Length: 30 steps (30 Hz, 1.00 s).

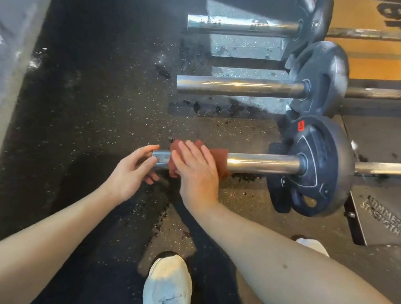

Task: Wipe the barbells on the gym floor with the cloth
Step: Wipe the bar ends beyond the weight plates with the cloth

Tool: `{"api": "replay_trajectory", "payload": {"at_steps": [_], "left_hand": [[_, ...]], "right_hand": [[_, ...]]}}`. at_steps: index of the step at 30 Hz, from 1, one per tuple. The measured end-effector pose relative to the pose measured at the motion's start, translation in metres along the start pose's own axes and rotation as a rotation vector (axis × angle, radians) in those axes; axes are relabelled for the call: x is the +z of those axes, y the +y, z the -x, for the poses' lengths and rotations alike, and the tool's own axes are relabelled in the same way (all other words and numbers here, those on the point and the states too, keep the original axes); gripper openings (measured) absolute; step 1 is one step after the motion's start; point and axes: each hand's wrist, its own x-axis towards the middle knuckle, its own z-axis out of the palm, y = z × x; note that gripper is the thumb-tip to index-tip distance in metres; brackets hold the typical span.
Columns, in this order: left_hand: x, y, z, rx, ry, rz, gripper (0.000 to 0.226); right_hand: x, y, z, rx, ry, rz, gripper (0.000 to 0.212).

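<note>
Now R hand (196, 173), fingers (191, 151) flat, atop cloth (219, 158) on barbell (262, 163); L hand (131, 173) loose at end.

Cloth (220, 155) rust-red, barbell (262, 163) silvery, plate (320, 163) dark grey, floor (101, 108) black with pale flecks, platform (383, 69) seemingly orange.

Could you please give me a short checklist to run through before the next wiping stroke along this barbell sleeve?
1. Cloth draped over the nearest barbell sleeve: ok.
2. Right hand flat on the cloth, fingers straight: ok.
3. Left hand steadying the sleeve's end: cannot tell; it cups the end, but its grip is unclear.
4. Sleeve bare from the cloth to the plate: ok.
5. Shoe apart from the bar: ok.
6. Middle barbell and far barbell wiped: cannot tell.
</note>
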Motion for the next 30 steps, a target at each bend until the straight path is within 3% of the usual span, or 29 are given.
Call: {"api": "replay_trajectory", "payload": {"at_steps": [3,6,12,18,21,25,28,30], "left_hand": [[0.001,0.003,0.001,0.013,0.009,-0.048,0.035],[0.008,0.0,-0.001,0.019,0.022,-0.022,0.028],[0.038,0.002,-0.018,0.032,0.153,-0.112,0.016],[0.047,0.015,-0.017,0.014,0.241,-0.198,0.023],[0.04,0.028,-0.03,-0.137,0.17,-0.218,0.032],[0.03,0.049,-0.049,-0.616,0.039,-0.184,0.051],[0.028,0.046,-0.05,-0.611,-0.017,-0.197,0.058],[0.028,0.042,-0.049,-0.571,0.006,-0.202,0.064]], "right_hand": [[0.007,-0.012,-0.014,-0.087,-0.047,-0.064,0.055],[-0.014,0.038,0.003,-0.12,-0.011,-0.101,0.054],[-0.073,0.154,0.058,0.181,0.044,0.05,0.045],[-0.084,0.152,0.058,0.294,0.019,0.033,0.04],[-0.088,0.149,0.054,0.322,0.001,0.027,0.043],[-0.081,0.147,0.051,0.368,0.025,0.011,0.042],[-0.063,0.122,0.051,0.403,0.109,0.01,0.046],[-0.04,0.081,0.044,0.312,0.105,0.019,0.051]]}}
